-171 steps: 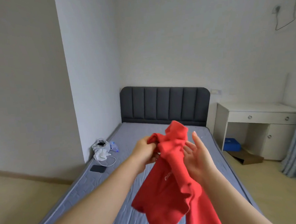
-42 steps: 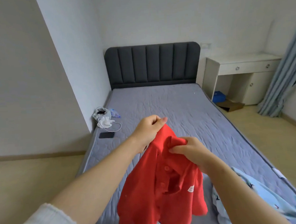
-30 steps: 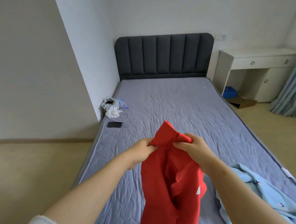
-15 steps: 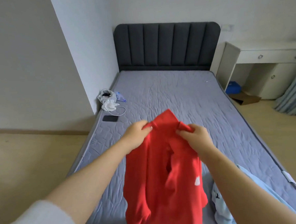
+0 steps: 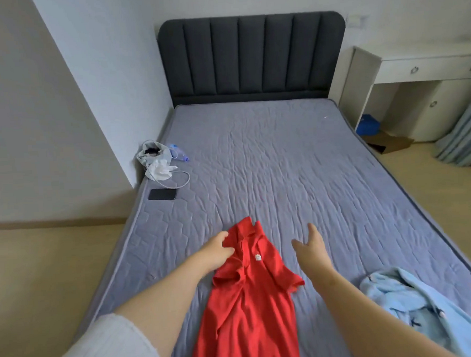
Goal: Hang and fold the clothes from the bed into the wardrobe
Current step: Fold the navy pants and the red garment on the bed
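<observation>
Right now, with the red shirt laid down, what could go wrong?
The red shirt lies bunched, its sleeves crumpled; folding it as is would likely set creases. Only the left hand pinches its shoulder while the right hand is off it, so a tug may skew it.

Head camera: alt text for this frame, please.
A red shirt lies spread on the grey bed; the left hand pinches it near the top, and the right hand hovers open beside it. A pale blue garment lies at the right.

The red shirt (image 5: 251, 300) now lies on the bed (image 5: 283, 175); right hand (image 5: 311, 246) has let go
</observation>
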`<state>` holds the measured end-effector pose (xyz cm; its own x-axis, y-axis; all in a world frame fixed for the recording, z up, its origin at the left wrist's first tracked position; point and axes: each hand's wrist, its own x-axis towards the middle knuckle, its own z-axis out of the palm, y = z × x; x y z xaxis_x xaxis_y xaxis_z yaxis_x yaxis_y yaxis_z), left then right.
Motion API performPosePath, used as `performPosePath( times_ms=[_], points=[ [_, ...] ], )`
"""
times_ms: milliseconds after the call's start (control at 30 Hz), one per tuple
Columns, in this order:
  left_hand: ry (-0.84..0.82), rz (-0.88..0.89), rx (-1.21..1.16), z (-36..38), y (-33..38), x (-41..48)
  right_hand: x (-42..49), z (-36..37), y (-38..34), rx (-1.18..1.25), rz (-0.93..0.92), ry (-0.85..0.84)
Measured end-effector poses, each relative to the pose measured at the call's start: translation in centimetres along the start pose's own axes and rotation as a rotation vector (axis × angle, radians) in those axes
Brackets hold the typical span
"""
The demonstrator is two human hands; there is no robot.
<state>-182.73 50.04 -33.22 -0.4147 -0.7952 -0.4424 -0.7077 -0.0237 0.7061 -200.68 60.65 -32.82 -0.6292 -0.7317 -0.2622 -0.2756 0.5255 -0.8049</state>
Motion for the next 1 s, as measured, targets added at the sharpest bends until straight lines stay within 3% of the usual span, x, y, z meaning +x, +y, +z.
performPosePath(
  times_ms=[233,467,700,833,933,1000],
  points=[
    [0.016,-0.117,0.024,5.6,-8.6,-0.5,-2.8,3.9,7.4,-0.056,0.104,-0.155],
    [0.066,-0.160,0.121,14.5,-18.0,-1.5,-5.6,9.1,19.7,-0.131,0.173,-0.282],
    [0.150,-0.218,0.356,19.9,-27.8,1.4,-5.5,15.1,30.2,-0.192,0.312,-0.297],
    [0.246,-0.393,0.429,21.2,-32.4,2.4,-5.4,18.1,33.7,-0.263,0.345,-0.235],
    [0.250,-0.453,0.271,21.5,-34.3,2.6,-4.9,18.9,35.8,-0.290,0.285,-0.213],
    [0.207,-0.392,-0.085,21.1,-35.0,2.8,-4.2,18.6,36.3,-0.186,0.235,-0.120]
  ],
)
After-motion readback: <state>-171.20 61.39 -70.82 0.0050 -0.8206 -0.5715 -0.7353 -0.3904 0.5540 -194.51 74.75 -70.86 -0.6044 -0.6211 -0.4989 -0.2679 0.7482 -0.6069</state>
